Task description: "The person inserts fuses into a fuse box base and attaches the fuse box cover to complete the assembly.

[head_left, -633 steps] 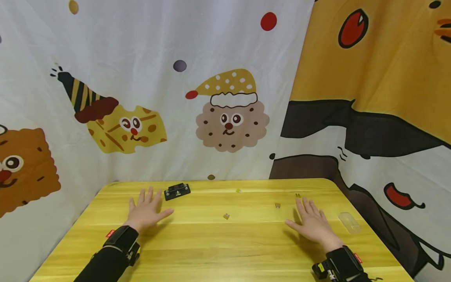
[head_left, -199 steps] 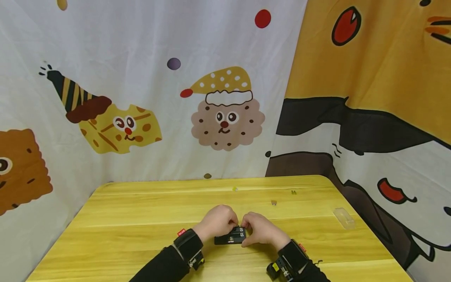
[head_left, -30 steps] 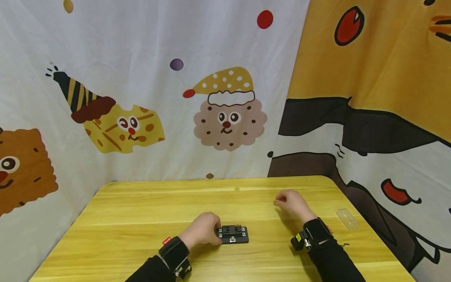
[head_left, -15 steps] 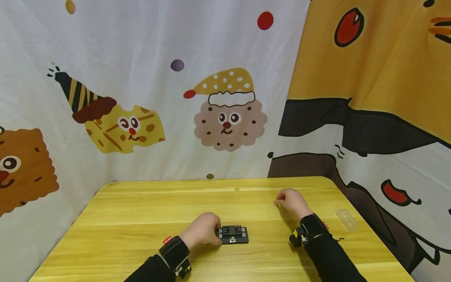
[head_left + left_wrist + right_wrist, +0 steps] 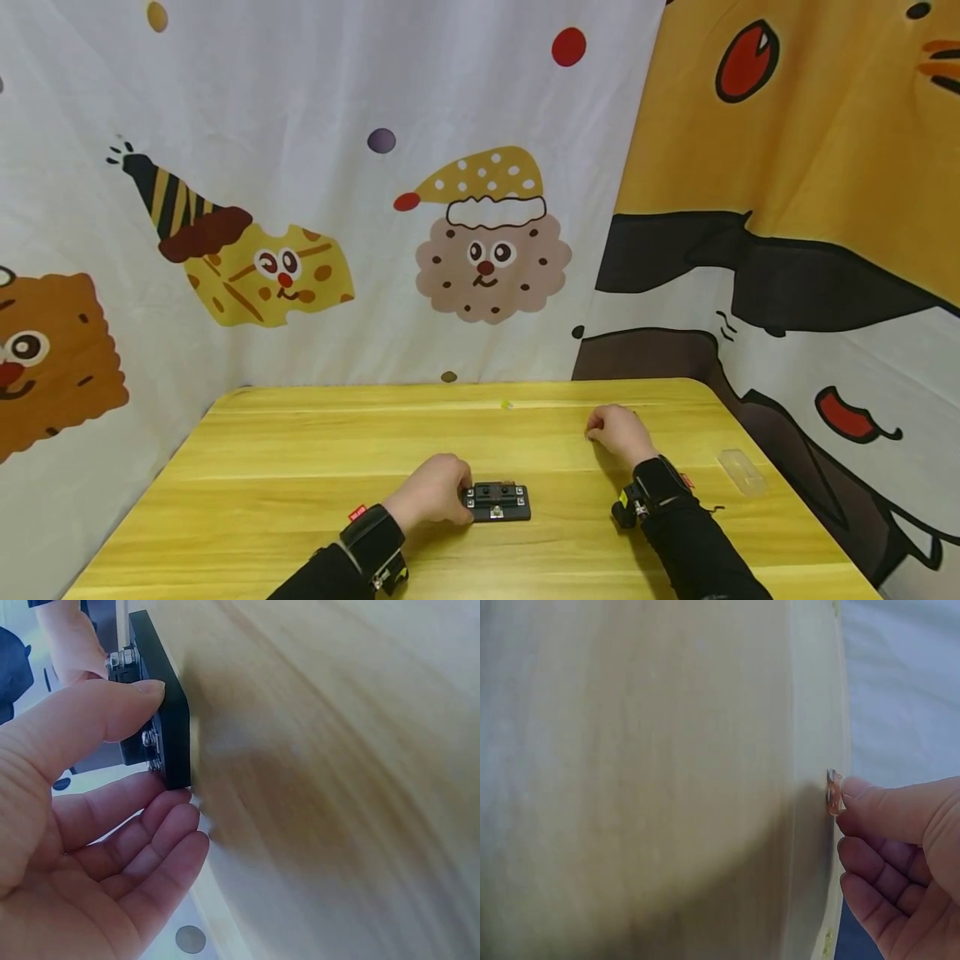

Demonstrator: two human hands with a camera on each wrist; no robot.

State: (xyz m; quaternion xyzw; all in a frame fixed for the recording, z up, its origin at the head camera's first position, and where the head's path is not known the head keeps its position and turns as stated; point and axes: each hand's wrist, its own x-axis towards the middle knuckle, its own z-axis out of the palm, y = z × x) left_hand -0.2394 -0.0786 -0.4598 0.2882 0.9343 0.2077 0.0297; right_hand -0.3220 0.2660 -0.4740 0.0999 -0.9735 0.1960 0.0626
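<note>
My left hand (image 5: 435,492) holds the left end of a black fuse block (image 5: 498,502) with metal screw terminals, which lies at the middle of the table. In the left wrist view the thumb presses on the top of the fuse block (image 5: 174,724), with fingertips at its end. A small tan piece (image 5: 508,482) shows at the block's back edge. Farther back and to the right, my right hand (image 5: 621,432) pinches a small clear orange blade fuse (image 5: 835,793) between thumb and index finger, close over the table, its silvery side facing the wood. The other fingers are curled loosely.
A small yellow-green fuse (image 5: 507,405) lies near the table's back edge. Another small yellowish piece (image 5: 827,943) is on the table beyond my right hand. A clear plastic cover (image 5: 742,472) lies at the right side. A printed curtain (image 5: 480,350) hangs right behind the table (image 5: 300,433).
The fuse block has come from the back left to the middle. The fuse that lay in the middle has gone from there. My right hand now pinches the one lying farther right.
</note>
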